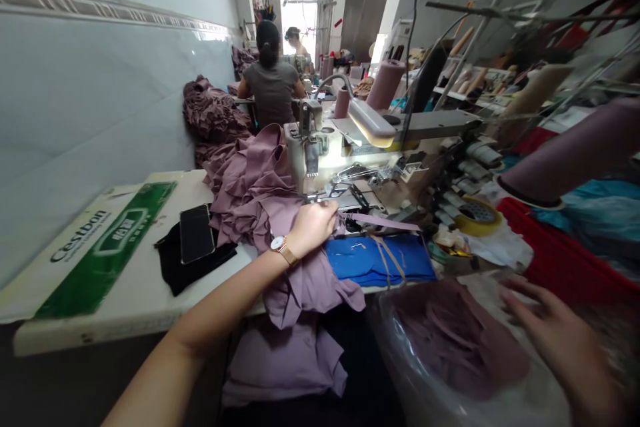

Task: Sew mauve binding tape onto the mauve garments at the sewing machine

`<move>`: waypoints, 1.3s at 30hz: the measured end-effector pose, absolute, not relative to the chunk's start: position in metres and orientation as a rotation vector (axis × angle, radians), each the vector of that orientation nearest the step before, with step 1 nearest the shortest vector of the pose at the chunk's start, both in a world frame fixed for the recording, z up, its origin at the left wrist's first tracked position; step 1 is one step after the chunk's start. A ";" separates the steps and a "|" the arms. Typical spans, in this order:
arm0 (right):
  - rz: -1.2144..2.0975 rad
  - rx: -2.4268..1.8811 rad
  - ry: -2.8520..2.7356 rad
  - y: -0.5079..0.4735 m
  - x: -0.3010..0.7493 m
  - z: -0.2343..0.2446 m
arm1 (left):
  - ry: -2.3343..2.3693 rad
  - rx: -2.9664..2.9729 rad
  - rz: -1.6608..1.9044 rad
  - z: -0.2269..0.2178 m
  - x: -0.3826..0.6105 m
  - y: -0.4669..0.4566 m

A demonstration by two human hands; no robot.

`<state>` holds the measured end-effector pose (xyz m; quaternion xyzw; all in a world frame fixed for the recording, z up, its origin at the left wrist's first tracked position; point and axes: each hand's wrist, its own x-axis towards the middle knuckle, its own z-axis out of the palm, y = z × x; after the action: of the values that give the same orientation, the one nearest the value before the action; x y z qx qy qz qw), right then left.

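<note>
My left hand [314,225], with a watch on its wrist, rests at the sewing machine [345,160] just below its needle area. Its fingers are bent and pressed on the mauve fabric [307,287], which hangs over the table's front edge. A narrow mauve strip [385,221] runs from beside those fingers to the right. At the right, my right hand [550,323] is in the air, blurred, its fingers loosely bent and apart with nothing seen in them. Below and left of it, a clear plastic bag [405,347] holds mauve pieces [465,340].
Blue folded cloth [350,260] lies at the table's front. A phone [197,233] sits on black cloth [175,267] to the left. Mauve fabric [250,173] is heaped behind my left hand. A thread cone [575,147] leans in at right. A person [273,87] sits ahead.
</note>
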<state>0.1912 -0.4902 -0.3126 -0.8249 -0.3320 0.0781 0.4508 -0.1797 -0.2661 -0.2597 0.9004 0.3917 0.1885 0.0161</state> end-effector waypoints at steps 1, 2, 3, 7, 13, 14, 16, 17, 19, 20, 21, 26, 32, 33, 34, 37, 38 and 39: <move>0.324 -1.994 -0.839 -0.474 0.173 -0.305 | 1.193 2.802 0.617 -0.260 -0.181 -0.266; 0.437 -1.909 -0.880 -0.458 0.157 -0.300 | 1.155 2.801 0.660 -0.260 -0.183 -0.267; 0.536 -1.791 -0.917 -0.442 0.142 -0.296 | 1.099 2.799 0.703 -0.260 -0.185 -0.267; 0.728 -1.527 -0.911 -0.395 0.113 -0.299 | 0.792 2.829 0.707 -0.258 -0.197 -0.266; 0.815 -1.569 -0.971 -0.381 0.117 -0.311 | 0.621 2.953 0.550 -0.255 -0.206 -0.266; 0.805 -1.577 -0.973 -0.383 0.119 -0.309 | 0.625 2.975 0.536 -0.255 -0.206 -0.267; 0.789 -1.599 -0.945 -0.389 0.124 -0.305 | 0.645 3.025 0.520 -0.256 -0.204 -0.271; 0.784 -1.613 -0.921 -0.391 0.126 -0.303 | 0.655 3.055 0.516 -0.256 -0.203 -0.274; 0.775 -1.630 -0.893 -0.396 0.132 -0.298 | 0.671 3.119 0.527 -0.259 -0.199 -0.281; 0.767 -1.628 -0.898 -0.398 0.134 -0.297 | 0.679 3.149 0.534 -0.260 -0.197 -0.284; 0.755 -1.621 -0.914 -0.399 0.136 -0.295 | 0.691 3.174 0.541 -0.262 -0.195 -0.287; 0.742 -1.627 -0.915 -0.400 0.137 -0.292 | 0.785 3.234 0.518 -0.274 -0.184 -0.293; 0.733 -1.628 -0.905 -0.399 0.136 -0.292 | 0.806 3.291 0.513 -0.274 -0.180 -0.294; 0.732 -1.625 -0.912 -0.399 0.137 -0.291 | 0.805 3.292 0.516 -0.273 -0.180 -0.295; 0.734 -1.627 -0.914 -0.399 0.137 -0.291 | 0.805 3.286 0.516 -0.272 -0.180 -0.296; 0.736 -1.643 -0.909 -0.399 0.137 -0.289 | 0.863 3.206 0.470 -0.270 -0.181 -0.308; 0.731 -1.649 -0.907 -0.399 0.137 -0.288 | 0.921 3.149 0.423 -0.270 -0.182 -0.314; 0.720 -1.654 -0.905 -0.400 0.137 -0.287 | 0.973 3.078 0.361 -0.270 -0.183 -0.322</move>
<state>0.1367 -0.3996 -0.2870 -0.6935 -0.3797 0.3019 0.5327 -0.1830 -0.3222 -0.2699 0.9463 0.2990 0.1111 -0.0532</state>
